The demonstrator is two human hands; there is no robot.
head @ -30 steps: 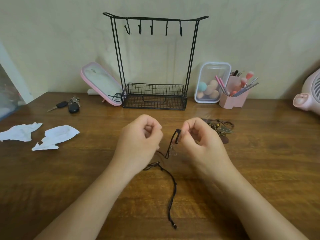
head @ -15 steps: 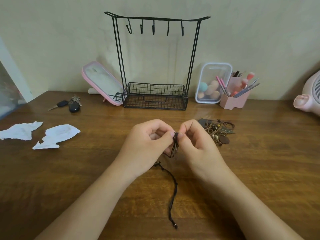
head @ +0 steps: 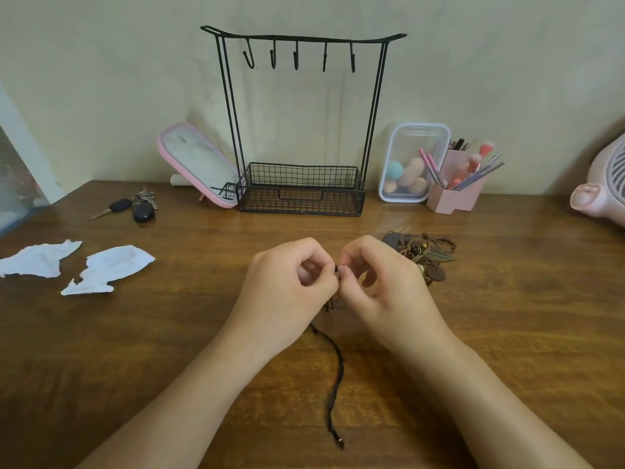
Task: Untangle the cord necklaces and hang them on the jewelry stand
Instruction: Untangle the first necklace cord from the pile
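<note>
A black cord necklace trails from between my hands down toward the table's front edge, ending in small beads. My left hand and my right hand meet fingertip to fingertip at mid-table, both pinching the cord's upper end, which is mostly hidden by the fingers. A tangled heap of brown cord necklaces with metal charms lies just right of my right hand. The black wire jewelry stand stands at the back against the wall, its several hooks bare.
A pink-framed mirror leans left of the stand. Keys and two torn paper pieces lie at left. A clear box of sponges, a pink brush holder and a pink fan stand at right.
My hands have drawn together until their fingertips touch. The loop of cord that showed between them one second ago is now hidden in the pinch.
</note>
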